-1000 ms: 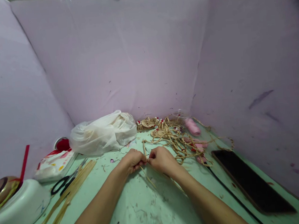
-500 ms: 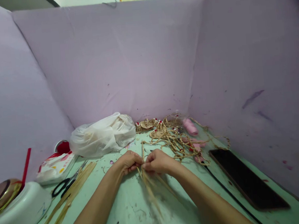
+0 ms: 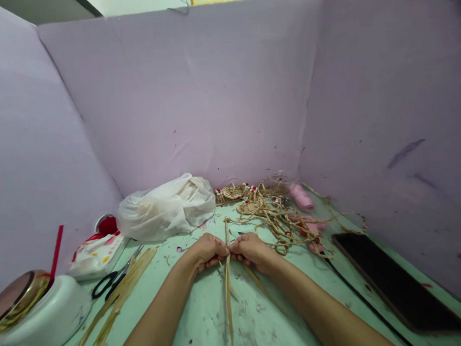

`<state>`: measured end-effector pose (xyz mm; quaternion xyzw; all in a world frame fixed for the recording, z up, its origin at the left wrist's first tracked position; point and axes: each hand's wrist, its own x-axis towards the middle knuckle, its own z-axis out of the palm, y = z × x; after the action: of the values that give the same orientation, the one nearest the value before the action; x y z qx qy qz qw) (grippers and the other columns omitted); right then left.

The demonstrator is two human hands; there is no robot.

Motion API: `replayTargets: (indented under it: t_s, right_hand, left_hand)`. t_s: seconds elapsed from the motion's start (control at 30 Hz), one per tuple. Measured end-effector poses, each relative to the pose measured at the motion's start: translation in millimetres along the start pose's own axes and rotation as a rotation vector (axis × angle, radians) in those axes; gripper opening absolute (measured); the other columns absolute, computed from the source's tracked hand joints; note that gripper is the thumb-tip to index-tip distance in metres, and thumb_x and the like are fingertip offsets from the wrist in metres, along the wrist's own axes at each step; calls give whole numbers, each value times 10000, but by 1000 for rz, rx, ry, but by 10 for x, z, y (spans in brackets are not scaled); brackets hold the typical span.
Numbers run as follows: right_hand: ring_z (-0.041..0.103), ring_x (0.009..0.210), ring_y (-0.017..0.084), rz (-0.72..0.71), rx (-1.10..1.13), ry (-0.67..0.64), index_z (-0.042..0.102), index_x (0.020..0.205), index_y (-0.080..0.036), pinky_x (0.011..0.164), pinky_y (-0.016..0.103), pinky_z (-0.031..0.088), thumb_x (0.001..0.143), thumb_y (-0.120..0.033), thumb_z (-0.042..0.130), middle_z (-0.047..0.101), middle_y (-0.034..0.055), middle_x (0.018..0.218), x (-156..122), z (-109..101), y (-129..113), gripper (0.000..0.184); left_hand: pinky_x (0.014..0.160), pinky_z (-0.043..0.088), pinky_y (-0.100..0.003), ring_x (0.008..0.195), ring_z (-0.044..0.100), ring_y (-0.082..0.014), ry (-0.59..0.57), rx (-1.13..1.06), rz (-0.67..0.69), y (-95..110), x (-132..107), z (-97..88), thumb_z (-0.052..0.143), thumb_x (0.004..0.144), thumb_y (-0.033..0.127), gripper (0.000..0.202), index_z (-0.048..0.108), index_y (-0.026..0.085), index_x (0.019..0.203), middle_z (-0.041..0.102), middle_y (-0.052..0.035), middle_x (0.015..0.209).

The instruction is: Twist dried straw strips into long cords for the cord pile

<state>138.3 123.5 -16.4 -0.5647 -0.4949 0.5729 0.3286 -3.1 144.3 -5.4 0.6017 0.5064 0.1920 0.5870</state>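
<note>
Thin tan plant-fibre strands (image 3: 228, 302), narrow and flat, sit right between your two hands at mid-table. A short narrow cord end sticks up past your fingertips, loose lengths trail down towards you. One strand drops almost straight between your forearms, another slants out under your right wrist.

Your left hand (image 3: 208, 252) pinches the strands, thumb and index finger closed, other fingers curled. Your right hand (image 3: 250, 251) pinches from the other side, fingertips meeting or nearly meeting the left's; can't tell whether they touch.

Just beyond your right hand: tangled tan braided cord (image 3: 272, 215), with a pink thread spool (image 3: 301, 197) behind it. Beyond your left hand: crumpled white plastic bag (image 3: 167, 208). Left of your left forearm: flat tan fibre strips (image 3: 124, 287), black-handled scissors (image 3: 110, 282) beside them. Well off to your right: black flat rectangular slab (image 3: 397, 282), black cable (image 3: 358, 296) running alongside. All on the pale green tabletop (image 3: 204, 331).
</note>
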Motion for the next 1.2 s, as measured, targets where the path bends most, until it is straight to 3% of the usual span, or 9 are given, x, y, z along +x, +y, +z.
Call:
replayTargets:
  t_s: [0.27,0.43,0.53,0.67,0.8,0.93,1.1,1.2]
  right_hand:
    - [235,332,36,-40,41,74,524,495,-132,352,196,135,555,-103,504,384,-63,366,15,-4,40,70]
    - [226,340,33,-49,37,102,501,487,-134,372,204,147,583,-125,528,357,-68,370,-36,12,24,100]
    - [216,346,33,-39,14,103,500,511,-136,379,205,137,598,-152,545,335,-73,379,-48,19,30,100]
    - [199,345,37,-39,-37,99,478,494,-144,381,213,114,624,-190,549,291,-76,365,-54,29,35,155]
    - [212,353,38,-33,-45,88,463,490,-147,382,214,116,653,-211,546,322,-64,380,-63,33,27,194]
    - [201,355,38,-23,-30,85,466,497,-146,384,215,117,663,-215,547,317,-65,375,-77,30,13,197]
    - [177,349,35,-27,-32,65,455,485,-148,385,211,113,656,-227,551,299,-72,360,-65,21,22,211]
    - [178,351,35,-26,-20,62,461,496,-148,384,212,114,653,-238,558,313,-71,365,-60,21,24,205]
  left_hand:
    - [322,177,-195,292,290,-44,-17,170,-9,37,-38,-43,564,538,257,127,557,131,541,425,47,385]
    - [331,185,-194,315,324,-48,-44,231,-46,173,-221,-326,613,569,337,248,610,112,674,568,-8,508]
    - [358,189,-183,348,339,-38,154,304,-53,265,-427,-669,589,640,332,236,613,115,729,594,-6,579]
    - [427,254,-178,400,382,-53,473,633,-158,274,-737,-1124,551,644,117,62,577,94,593,494,26,438]
    - [454,292,-192,427,441,-90,511,733,-281,181,-905,-1331,546,564,51,57,574,99,551,469,23,397]
    - [456,325,-215,467,495,-130,483,849,-350,19,-800,-1340,543,550,122,30,548,135,523,525,-7,463]
    - [487,360,-236,522,536,-168,555,902,-495,-239,-565,-1366,583,479,128,104,551,154,575,567,-21,504]
    - [473,347,-237,498,525,-166,583,901,-482,-307,-537,-1391,533,487,109,76,544,153,548,549,-23,469]
